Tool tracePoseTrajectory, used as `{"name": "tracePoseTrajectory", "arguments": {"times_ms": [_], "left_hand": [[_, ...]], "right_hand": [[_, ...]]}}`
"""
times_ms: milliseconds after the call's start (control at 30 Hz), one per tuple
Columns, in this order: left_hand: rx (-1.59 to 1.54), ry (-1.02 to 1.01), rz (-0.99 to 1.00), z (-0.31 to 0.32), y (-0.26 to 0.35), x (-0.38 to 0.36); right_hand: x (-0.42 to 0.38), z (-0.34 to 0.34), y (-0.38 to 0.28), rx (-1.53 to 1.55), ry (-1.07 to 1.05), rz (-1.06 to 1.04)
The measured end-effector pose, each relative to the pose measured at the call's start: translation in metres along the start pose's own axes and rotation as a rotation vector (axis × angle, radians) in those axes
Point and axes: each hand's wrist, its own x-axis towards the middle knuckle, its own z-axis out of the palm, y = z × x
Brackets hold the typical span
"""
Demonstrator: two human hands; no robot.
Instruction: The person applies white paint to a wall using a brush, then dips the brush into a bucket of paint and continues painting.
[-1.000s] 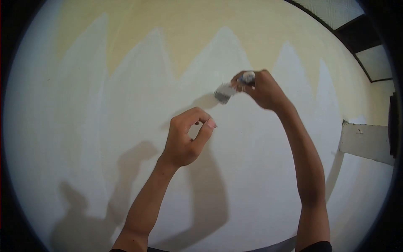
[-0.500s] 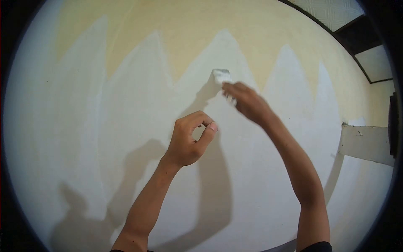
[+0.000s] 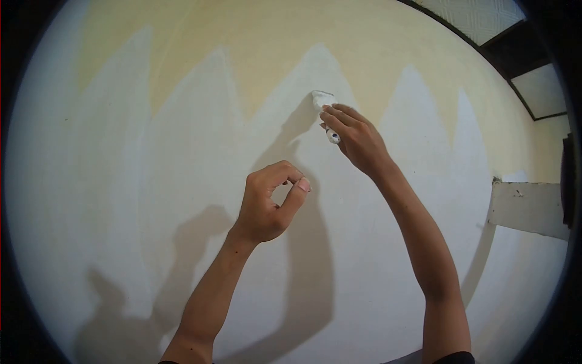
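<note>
My right hand (image 3: 362,141) grips a paintbrush (image 3: 323,99), its fingers wrapped round the handle. White paint coats the bristles, which point up and lie close over the white area of the wall (image 3: 388,242). The round handle end, spotted with paint, shows below my fingers. Lower and to the left, my left hand (image 3: 262,203) is raised in front of the wall, thumb and forefinger closed into a ring with nothing visible inside it.
Pale yellow paint (image 3: 267,36) covers the upper wall, meeting the white in jagged peaks. A grey-white ledge (image 3: 527,207) juts out at the right, beside a dark object (image 3: 568,182). Ceiling panels (image 3: 479,18) show at upper right. Shadows of my arms fall across the wall.
The paintbrush and my right hand have moved slightly upward, and the brush has tilted so more of its handle end shows. My left hand has shifted a little to the left.
</note>
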Motion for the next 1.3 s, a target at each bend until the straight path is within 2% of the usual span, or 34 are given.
{"name": "tracePoseTrajectory", "arguments": {"times_ms": [67, 200, 300, 400, 500, 533, 600, 700, 767, 833, 867, 933, 1067, 1167, 1200, 1300], "left_hand": [[0.016, -0.003, 0.013, 0.004, 0.002, -0.001], [0.073, -0.008, 0.033, -0.002, 0.003, -0.013], [0.09, 0.003, 0.031, -0.009, 0.005, -0.02], [0.05, 0.034, 0.031, -0.014, 0.011, -0.02], [0.048, 0.046, 0.047, -0.003, 0.018, -0.013], [0.05, 0.043, 0.047, -0.003, 0.018, -0.012], [0.056, 0.043, 0.05, -0.003, 0.019, -0.009], [0.052, 0.051, 0.048, -0.003, 0.016, -0.01], [0.045, 0.068, 0.045, -0.004, 0.015, -0.015], [0.04, 0.094, 0.053, -0.009, 0.012, -0.021], [0.043, 0.106, 0.061, -0.01, 0.012, -0.023], [0.06, 0.123, 0.067, -0.012, 0.011, -0.024], [0.043, 0.181, 0.06, -0.017, 0.011, -0.022], [0.042, 0.23, 0.071, -0.016, 0.005, -0.022], [0.059, 0.25, 0.079, -0.012, 0.004, -0.022], [0.098, 0.215, 0.087, -0.015, 0.0, -0.023]], "right_hand": [[-0.006, 0.014, 0.003, 0.035, -0.002, 0.02], [-0.049, 0.013, -0.035, 0.078, -0.175, 0.011], [-0.069, -0.006, -0.069, -0.015, -0.255, -0.188], [-0.054, -0.03, -0.085, 0.07, -0.265, -0.216], [-0.037, -0.041, -0.053, 0.012, -0.197, -0.094], [-0.028, -0.029, -0.036, -0.069, -0.003, -0.14], [-0.002, -0.024, -0.021, 0.018, -0.13, 0.031], [-0.001, 0.015, -0.013, 0.034, -0.063, -0.001], [-0.018, 0.035, -0.037, -0.066, -0.075, -0.15], [-0.032, 0.032, -0.081, -0.145, -0.224, -0.232], [-0.043, 0.024, -0.102, 0.02, -0.104, -0.168], [-0.048, 0.02, -0.111, -0.048, -0.017, -0.387], [-0.024, -0.008, -0.09, -0.034, -0.199, -0.21], [0.002, 0.009, -0.049, -0.055, -0.038, -0.091], [0.008, 0.014, -0.035, -0.091, -0.078, -0.032], [0.017, 0.041, -0.02, -0.154, -0.014, -0.046]]}}
